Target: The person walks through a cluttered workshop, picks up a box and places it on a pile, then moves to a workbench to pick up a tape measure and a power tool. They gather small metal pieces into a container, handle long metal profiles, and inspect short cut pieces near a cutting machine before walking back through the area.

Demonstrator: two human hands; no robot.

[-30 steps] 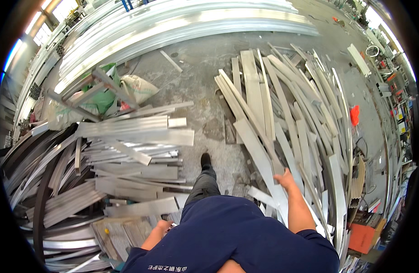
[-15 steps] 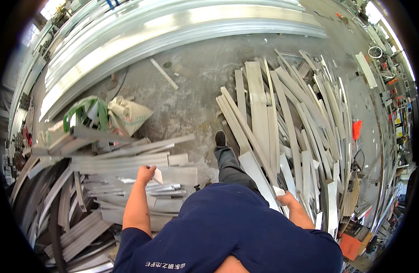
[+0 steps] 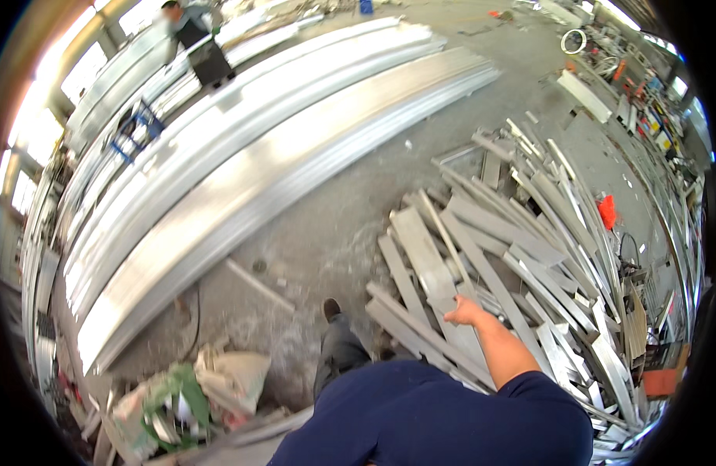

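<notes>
My right hand (image 3: pixel 465 311) is stretched out over a pile of long grey metal strips and profiles (image 3: pixel 494 225) on the right. Its thumb and fingers are apart, and I see nothing held between them. Just under and beyond the fingers lies a wide flat metal strip (image 3: pixel 421 241). The picture does not show whether the hand touches it. My left hand is out of view, with my dark blue shirt filling the lower middle.
Long stacks of shiny metal profiles (image 3: pixel 296 167) cross the floor ahead. Bulging sacks (image 3: pixel 233 377), one partly green, stand at lower left. A loose strip (image 3: pixel 261 286) lies on the concrete. Another person (image 3: pixel 198 43) is at far left beyond the stacks, near a blue frame (image 3: pixel 138 130).
The view has turned left and tilted up. My left hand and its small white piece have left view. My right hand has reached forward over the pile; the white piece beside it no longer shows.
</notes>
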